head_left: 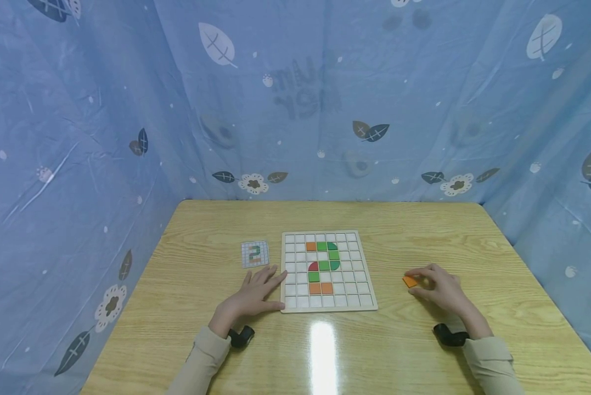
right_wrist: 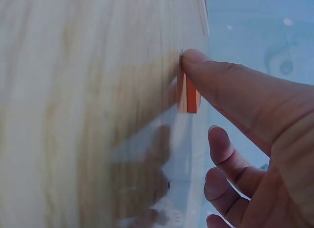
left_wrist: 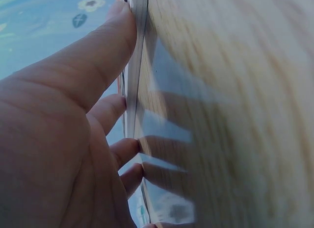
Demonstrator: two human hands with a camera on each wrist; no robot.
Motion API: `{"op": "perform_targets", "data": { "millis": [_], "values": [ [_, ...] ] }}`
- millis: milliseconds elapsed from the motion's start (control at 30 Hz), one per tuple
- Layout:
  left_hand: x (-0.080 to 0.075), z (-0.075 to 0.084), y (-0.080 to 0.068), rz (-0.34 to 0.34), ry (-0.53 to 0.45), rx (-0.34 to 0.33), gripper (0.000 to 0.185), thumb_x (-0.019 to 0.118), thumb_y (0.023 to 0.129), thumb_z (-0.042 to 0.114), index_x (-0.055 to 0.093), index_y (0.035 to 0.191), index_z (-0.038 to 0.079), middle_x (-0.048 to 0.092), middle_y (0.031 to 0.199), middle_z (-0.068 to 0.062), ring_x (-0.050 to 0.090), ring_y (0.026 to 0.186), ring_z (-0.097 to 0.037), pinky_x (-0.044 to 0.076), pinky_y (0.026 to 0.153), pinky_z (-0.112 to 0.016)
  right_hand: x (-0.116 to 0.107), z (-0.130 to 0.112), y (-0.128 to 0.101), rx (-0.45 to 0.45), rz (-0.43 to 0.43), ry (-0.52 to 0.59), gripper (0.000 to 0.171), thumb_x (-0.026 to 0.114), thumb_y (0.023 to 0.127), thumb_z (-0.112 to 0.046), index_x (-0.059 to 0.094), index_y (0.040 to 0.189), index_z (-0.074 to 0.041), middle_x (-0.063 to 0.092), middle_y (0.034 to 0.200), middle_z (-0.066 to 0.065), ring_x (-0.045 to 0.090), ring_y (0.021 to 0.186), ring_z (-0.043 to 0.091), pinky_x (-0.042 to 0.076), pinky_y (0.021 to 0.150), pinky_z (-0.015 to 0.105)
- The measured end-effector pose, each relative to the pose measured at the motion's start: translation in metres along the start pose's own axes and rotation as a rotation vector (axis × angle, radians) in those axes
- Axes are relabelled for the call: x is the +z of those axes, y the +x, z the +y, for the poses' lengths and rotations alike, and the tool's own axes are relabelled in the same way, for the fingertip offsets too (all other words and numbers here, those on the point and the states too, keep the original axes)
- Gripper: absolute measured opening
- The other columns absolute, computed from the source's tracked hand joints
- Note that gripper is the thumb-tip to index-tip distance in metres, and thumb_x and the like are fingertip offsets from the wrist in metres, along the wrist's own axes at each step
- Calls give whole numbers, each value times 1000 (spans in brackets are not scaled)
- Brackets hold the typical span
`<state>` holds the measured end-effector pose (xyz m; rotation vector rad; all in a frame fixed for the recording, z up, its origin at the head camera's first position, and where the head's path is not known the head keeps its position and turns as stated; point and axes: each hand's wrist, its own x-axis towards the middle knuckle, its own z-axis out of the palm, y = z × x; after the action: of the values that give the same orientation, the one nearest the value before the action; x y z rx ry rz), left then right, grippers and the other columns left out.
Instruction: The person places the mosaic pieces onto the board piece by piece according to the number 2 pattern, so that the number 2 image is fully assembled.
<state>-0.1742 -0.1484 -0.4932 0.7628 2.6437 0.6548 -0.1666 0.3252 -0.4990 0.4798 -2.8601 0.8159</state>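
Head view: a wooden grid board lies flat on the table, near its middle, with orange, green and red tiles set in its cells forming a figure 2. A small pattern card showing the same figure lies just left of the board, apart from it. Left hand rests flat on the table with fingers straight and spread, fingertips against the board's lower left edge; the left wrist view confirms the fingers touching the board's rim, nothing held. Right hand sits on the table well right of the board, fingers curled over an orange tile. In the right wrist view the thumb presses the tile against the tabletop; the tile is pinched, still touching the surface.
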Motion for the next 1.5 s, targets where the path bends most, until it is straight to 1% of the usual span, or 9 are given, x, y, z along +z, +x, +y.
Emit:
{"op": "perform_targets", "data": {
  "millis": [300, 467, 600, 833, 967, 1100, 1267, 1433, 1500],
  "values": [
    [0, -1, 2, -3, -5, 3, 75, 55, 88, 50, 21, 149, 22, 11, 155, -13, 3, 143, -33, -4, 111, -60, -1, 10, -3, 21, -2, 7, 34, 74, 79, -23, 67, 111, -14, 55, 90, 2, 37, 69, 10, 13, 64, 34],
    [0, -1, 2, -5, -10, 2, 76, 55, 88, 50, 20, 149, 22, 10, 155, -13, 3, 143, -32, -5, 111, -59, -2, 10, -3, 3, 16, 5, 29, 72, 81, -20, 68, 108, -14, 52, 84, -1, 35, 68, 10, 13, 62, 34],
    [0, -1, 2, -4, -7, 2, 75, 55, 88, 50, 20, 149, 22, 10, 155, -13, 3, 143, -32, -5, 111, -59, -2, 9, -2, -20, 33, -3, 25, 71, 81, -18, 68, 106, -15, 52, 83, -1, 35, 66, 11, 13, 61, 34],
    [-1, -1, 2, 2, -7, 7, 75, 55, 88, 51, 22, 149, 22, 11, 155, -14, 4, 143, -33, -5, 111, -60, -1, 9, -1, -6, 17, -25, 24, 71, 81, -24, 68, 104, -17, 55, 86, 0, 36, 67, 11, 15, 63, 34],
    [0, -1, 2, -2, -5, 3, 76, 55, 88, 51, 21, 149, 22, 10, 155, -13, 3, 143, -32, -5, 111, -59, 2, 7, 1, -4, 23, -35, 24, 73, 79, -25, 69, 102, -18, 55, 85, -1, 36, 67, 12, 16, 65, 35],
    [0, -2, 1, -4, -2, -3, 75, 54, 88, 51, 20, 149, 24, 10, 155, -12, 3, 143, -31, -6, 112, -58, 5, 2, 5, -21, 35, -43, 22, 74, 78, -26, 69, 98, -18, 53, 81, -2, 36, 66, 12, 16, 65, 34],
    [1, -2, 1, -1, -7, 0, 76, 54, 88, 52, 21, 149, 23, 11, 155, -12, 3, 143, -31, -5, 111, -59, 9, -5, 11, -25, 25, -56, 22, 74, 78, -28, 70, 98, -20, 56, 84, -2, 39, 68, 12, 19, 67, 34],
    [2, -2, 1, -3, -2, -3, 76, 54, 87, 53, 20, 149, 25, 10, 155, -11, 3, 143, -31, -5, 112, -58, 14, -12, 14, -31, -1, -36, 24, 74, 78, -30, 69, 99, -19, 58, 88, -2, 43, 71, 13, 22, 72, 38],
    [2, -2, 1, -5, -3, -4, 76, 54, 87, 52, 20, 149, 25, 10, 155, -11, 3, 143, -31, -5, 112, -58, 16, -15, 16, -40, -1, -27, 24, 74, 78, -30, 69, 99, -20, 58, 87, -2, 43, 72, 13, 22, 71, 37]
  ]
}}
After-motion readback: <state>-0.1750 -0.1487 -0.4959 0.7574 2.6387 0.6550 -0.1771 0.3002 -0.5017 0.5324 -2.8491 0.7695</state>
